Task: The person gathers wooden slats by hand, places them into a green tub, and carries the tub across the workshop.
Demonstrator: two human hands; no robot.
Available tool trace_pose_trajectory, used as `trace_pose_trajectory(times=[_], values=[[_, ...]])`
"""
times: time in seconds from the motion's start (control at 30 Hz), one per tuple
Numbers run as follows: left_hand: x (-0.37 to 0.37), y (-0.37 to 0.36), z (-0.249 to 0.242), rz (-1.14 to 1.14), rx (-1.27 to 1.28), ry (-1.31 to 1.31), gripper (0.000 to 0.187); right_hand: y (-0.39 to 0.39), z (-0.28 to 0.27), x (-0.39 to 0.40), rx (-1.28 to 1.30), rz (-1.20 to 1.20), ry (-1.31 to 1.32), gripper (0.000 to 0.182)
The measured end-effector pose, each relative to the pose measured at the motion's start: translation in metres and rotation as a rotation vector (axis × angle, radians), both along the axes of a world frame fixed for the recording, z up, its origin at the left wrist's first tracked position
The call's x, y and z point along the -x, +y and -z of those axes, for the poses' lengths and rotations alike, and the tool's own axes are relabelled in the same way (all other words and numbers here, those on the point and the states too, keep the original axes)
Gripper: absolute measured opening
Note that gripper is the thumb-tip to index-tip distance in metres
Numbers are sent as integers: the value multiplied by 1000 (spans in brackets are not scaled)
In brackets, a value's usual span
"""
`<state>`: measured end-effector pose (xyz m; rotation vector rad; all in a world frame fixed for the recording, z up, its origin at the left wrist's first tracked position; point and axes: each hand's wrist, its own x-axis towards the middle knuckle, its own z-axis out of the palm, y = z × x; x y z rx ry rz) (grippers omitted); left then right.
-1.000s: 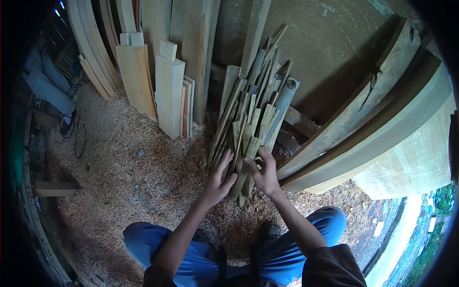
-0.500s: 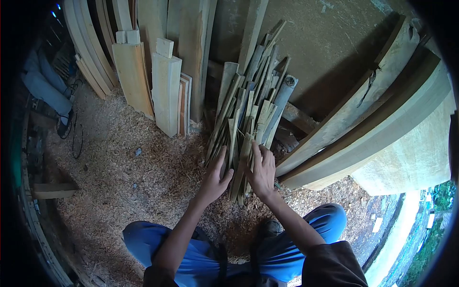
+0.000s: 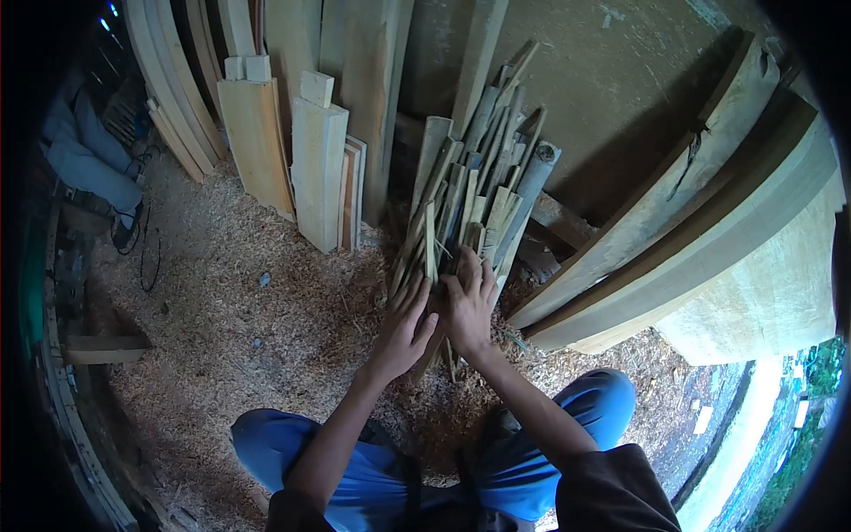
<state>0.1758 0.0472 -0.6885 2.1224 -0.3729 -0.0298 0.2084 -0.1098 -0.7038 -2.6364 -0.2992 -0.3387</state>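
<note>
A bundle of thin wooden strips (image 3: pixel 461 191) leans against the wall in front of me, with its lower ends on shavings. My left hand (image 3: pixel 403 337) rests along the bundle's left side, fingers stretched and thumb apart. Over the front of the bundle, my right hand (image 3: pixel 470 306) has its fingers curled round some strips; its palm hides exactly how many. A few lower strip ends show below and between the two hands. One thicker round pole (image 3: pixel 534 177) stands at the bundle's right side.
Boards (image 3: pixel 319 173) lean upright to the left of the bundle. Long curved-looking planks (image 3: pixel 656 230) lean at the right, close to my right hand. Wood shavings (image 3: pixel 266 319) cover the ground. Another person's leg (image 3: pixel 93 168) and a dark cord (image 3: pixel 151 257) are at the far left.
My right hand has moved slightly left and closed onto the strips, nearer my left hand. Some strip ends below the hands have shifted left. The view has turned slightly.
</note>
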Motion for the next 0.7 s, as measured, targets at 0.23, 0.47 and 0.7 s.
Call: trace_pose_trajectory(times=[0.23, 0.47, 0.7], values=[[-1, -6, -5, 28, -140, 11, 64, -28, -39, -8, -151, 12, -76, 30], [-3, -11, 7, 51, -133, 34, 77, -53, -65, -33, -581, 54, 41, 30], [1, -21, 0, 100, -85, 55, 92, -60, -69, -34, -936, 54, 17, 22]])
